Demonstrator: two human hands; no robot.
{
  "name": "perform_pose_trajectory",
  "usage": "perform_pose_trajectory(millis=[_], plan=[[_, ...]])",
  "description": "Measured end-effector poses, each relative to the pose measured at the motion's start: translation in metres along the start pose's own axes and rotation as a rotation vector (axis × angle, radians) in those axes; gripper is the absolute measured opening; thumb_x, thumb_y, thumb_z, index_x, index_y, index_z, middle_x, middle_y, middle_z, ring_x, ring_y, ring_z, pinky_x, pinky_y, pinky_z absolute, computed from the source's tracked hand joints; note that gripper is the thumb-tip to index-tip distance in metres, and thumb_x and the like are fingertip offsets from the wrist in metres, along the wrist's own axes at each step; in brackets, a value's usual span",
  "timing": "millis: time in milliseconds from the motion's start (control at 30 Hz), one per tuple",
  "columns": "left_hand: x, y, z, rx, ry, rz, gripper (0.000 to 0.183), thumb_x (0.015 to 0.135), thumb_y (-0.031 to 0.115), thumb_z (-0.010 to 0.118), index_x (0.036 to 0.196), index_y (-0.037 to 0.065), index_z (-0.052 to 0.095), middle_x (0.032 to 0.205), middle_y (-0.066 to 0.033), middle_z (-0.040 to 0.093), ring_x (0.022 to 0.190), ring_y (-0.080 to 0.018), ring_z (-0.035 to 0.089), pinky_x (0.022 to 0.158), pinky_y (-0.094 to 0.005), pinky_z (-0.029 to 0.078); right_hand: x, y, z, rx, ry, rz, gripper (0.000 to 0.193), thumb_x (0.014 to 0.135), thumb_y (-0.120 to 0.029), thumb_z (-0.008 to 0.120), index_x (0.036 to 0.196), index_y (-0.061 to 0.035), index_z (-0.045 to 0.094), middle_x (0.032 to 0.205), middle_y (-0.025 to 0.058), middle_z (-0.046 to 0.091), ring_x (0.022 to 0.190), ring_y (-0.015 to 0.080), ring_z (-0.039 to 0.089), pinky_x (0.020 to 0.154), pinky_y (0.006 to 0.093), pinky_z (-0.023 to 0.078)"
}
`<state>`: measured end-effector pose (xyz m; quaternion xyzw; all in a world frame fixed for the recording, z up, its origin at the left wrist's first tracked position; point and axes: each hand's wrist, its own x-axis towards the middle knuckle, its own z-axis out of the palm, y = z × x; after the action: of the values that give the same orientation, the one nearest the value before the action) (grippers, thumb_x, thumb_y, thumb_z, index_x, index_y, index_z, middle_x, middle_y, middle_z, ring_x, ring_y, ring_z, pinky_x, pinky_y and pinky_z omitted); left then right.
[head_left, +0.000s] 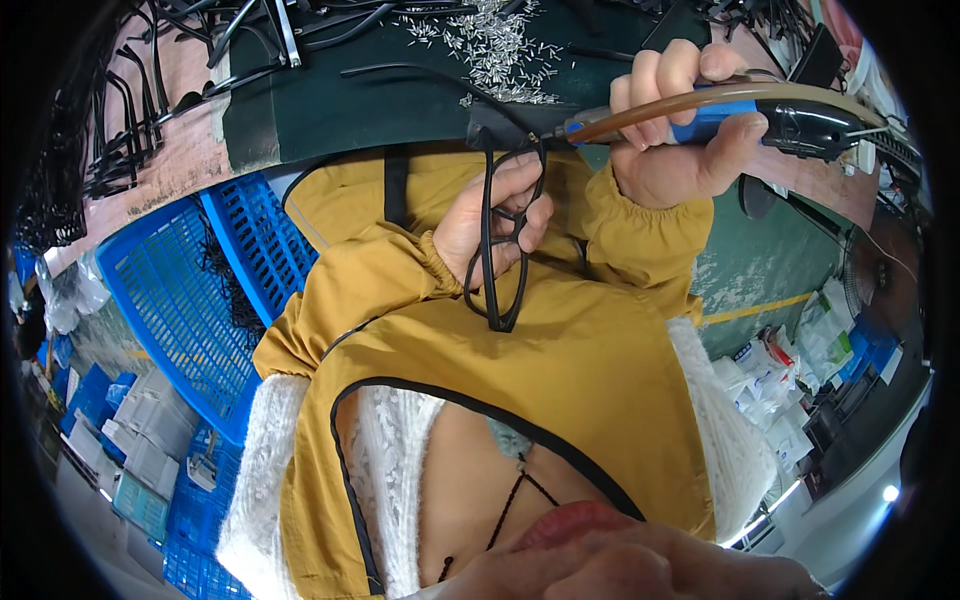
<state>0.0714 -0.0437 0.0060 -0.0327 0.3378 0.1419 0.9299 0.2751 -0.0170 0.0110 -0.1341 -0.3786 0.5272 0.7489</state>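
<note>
A black glasses frame [488,240] is in front of the near edge of the dark green mat [340,110], on the person's side. It looks slim and slightly glossy, with two rounded rims turned almost on end; one thin, curved temple arm stretches back over the mat. Whether lenses are inside, I cannot tell.

The left hand [475,220], just before the mat's near edge, has its fingers curled narrowly around the middle of the frame. The right hand [660,165], beside the mat's right part, has its fingers wrapped around a blue and black hand tool [790,128]; a brown tube [720,97] runs along it. The tool's tip is at the hinge corner, but exact contact I cannot tell.

On the mat's far part lie many tiny silver pieces [497,50]. A blue basket [170,290] stands left of and below the mat. Packages [775,365], well to the mat's right, carry coloured printing, too small for reading.
</note>
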Motion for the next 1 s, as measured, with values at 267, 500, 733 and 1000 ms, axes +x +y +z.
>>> perform_pose_trajectory(millis=[267, 500, 733, 1000], plan=[[0.006, 0.001, -0.013, -0.01, -0.132, -0.016, 0.021, 0.107, 0.034, 0.055, 0.121, 0.019, 0.06, 0.066, -0.0004, 0.056, 0.05, -0.0124, 0.049, 0.048, -0.0264, 0.037, 0.0, 0.011, 0.006, -0.08, -0.026, 0.062, 0.027, 0.107, -0.04, 0.056, 0.113, -0.0133, 0.052, 0.083, 0.0024, 0.049, 0.064, 0.0124, 0.044, 0.052, 0.0244, 0.039], [-0.001, 0.007, -0.002, 0.081, -0.032, -0.022, 0.026, 0.107, 0.035, 0.053, 0.12, 0.014, 0.061, 0.065, -0.0038, 0.056, 0.049, -0.015, 0.05, 0.048, -0.0275, 0.038, 0.012, 0.001, 0.006, -0.018, 0.011, 0.117, 0.025, 0.107, -0.036, 0.053, 0.111, -0.0116, 0.051, 0.081, 0.0004, 0.047, 0.063, 0.0105, 0.042, 0.053, 0.0242, 0.037], [-0.022, 0.037, -0.005, 0.227, -0.153, 0.268, 0.052, 0.103, 0.042, 0.046, 0.131, 0.001, 0.06, 0.076, -0.0073, 0.065, 0.061, -0.0156, 0.063, 0.05, -0.0267, 0.047, 0.084, -0.003, -0.027, -0.263, 0.44, -0.219, 0.023, 0.104, -0.033, 0.059, 0.096, -0.0121, 0.054, 0.071, -0.0028, 0.046, 0.052, 0.007, 0.041, 0.042, 0.0213, 0.031], [-0.034, 0.066, 0.019, 0.442, -0.174, 0.745, 0.064, 0.087, 0.015, 0.062, 0.146, -0.007, 0.047, 0.101, -0.0093, 0.063, 0.096, -0.0212, 0.065, 0.085, -0.0294, 0.052, 0.085, -0.01, -0.037, -0.136, 0.409, -0.145, 0.023, 0.104, -0.035, 0.061, 0.095, -0.0134, 0.059, 0.069, -0.0039, 0.047, 0.049, 0.0068, 0.039, 0.041, 0.0223, 0.03]])
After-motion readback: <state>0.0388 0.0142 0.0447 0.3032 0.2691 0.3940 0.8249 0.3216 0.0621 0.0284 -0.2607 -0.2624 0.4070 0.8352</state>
